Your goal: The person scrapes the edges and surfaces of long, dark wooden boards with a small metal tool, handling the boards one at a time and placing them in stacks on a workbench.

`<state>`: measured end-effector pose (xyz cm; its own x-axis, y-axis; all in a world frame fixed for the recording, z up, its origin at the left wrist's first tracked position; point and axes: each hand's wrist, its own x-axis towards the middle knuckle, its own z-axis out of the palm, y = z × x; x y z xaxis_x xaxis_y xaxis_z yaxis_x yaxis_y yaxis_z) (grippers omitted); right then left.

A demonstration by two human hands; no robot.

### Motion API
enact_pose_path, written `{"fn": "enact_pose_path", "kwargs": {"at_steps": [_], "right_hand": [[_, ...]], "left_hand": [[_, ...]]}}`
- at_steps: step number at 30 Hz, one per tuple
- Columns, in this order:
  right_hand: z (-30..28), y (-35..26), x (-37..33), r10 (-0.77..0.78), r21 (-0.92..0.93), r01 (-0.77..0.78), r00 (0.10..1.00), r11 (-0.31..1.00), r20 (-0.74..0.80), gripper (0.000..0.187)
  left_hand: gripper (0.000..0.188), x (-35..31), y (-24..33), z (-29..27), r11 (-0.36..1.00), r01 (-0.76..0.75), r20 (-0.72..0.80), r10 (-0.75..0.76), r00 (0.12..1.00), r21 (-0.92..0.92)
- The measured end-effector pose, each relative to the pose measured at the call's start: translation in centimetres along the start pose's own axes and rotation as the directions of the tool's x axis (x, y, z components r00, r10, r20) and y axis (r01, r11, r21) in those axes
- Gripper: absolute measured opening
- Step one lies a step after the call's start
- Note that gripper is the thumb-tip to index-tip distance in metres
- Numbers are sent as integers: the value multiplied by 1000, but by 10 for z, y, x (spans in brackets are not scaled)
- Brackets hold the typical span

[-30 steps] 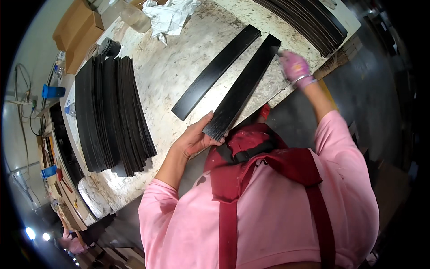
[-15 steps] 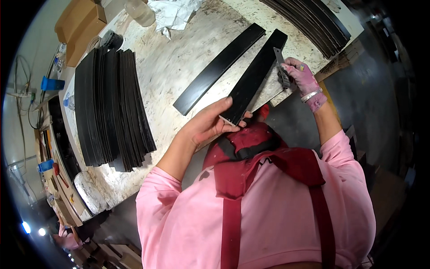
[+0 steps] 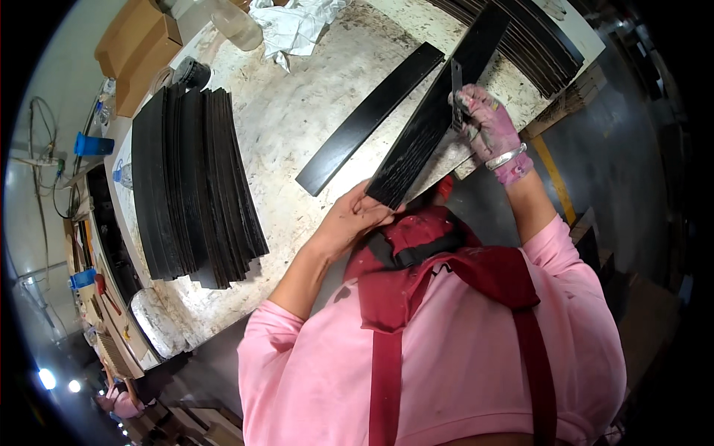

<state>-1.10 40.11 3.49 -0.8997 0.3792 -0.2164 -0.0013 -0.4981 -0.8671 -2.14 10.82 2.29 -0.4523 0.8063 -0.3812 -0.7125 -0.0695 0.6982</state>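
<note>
My bare left hand [image 3: 353, 221] is closed on the near end of a long black plank [image 3: 424, 130], gripping it from below and the side. The plank slants away to the far right, and its upper face shows streaky, wood-like grain. In my right hand [image 3: 485, 128], which wears a stained pink glove, is a narrow dark grey flat tool [image 3: 457, 93]. It lies against the plank's right edge; its exact kind I cannot make out. Another smooth black plank [image 3: 372, 119] rests on the stained white table [image 3: 279, 141], just left of the held one.
Several black planks stand in a stack [image 3: 190, 186] at the left, and another stack [image 3: 539, 44] is at the far right. A crumpled white cloth [image 3: 297, 30], a clear jar [image 3: 239, 30], a dark round container [image 3: 193, 73] and a cardboard box [image 3: 137, 52] are at the back left.
The held plank has moved farther away and up to the right, and its grained face now shows. My right hand with the tool has shifted slightly left.
</note>
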Motion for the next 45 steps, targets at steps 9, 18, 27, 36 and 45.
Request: {"fn": "enact_pose_path", "kwargs": {"at_steps": [9, 18, 27, 36, 45], "right_hand": [[44, 5, 1, -51, -231, 58, 998, 971, 38, 26], [167, 40, -16, 123, -258, -7, 890, 966, 438, 17], [155, 44, 4, 281, -403, -10, 734, 915, 618, 20], [38, 36, 43, 21, -678, 269, 922, 685, 387, 21], [22, 22, 119, -51, -917, 398, 915, -25, 399, 23]], "left_hand": [[67, -25, 24, 13, 719, -117, -286, 413, 865, 686], [69, -76, 45, 24, 34, 290, -210, 771, 601, 956], [53, -189, 78, -47, 21, 575, -288, 881, 377, 818], [40, -153, 71, -60, -135, 644, -107, 941, 322, 753], [92, -31, -3, -80, 134, 287, -279, 780, 560, 949]]}}
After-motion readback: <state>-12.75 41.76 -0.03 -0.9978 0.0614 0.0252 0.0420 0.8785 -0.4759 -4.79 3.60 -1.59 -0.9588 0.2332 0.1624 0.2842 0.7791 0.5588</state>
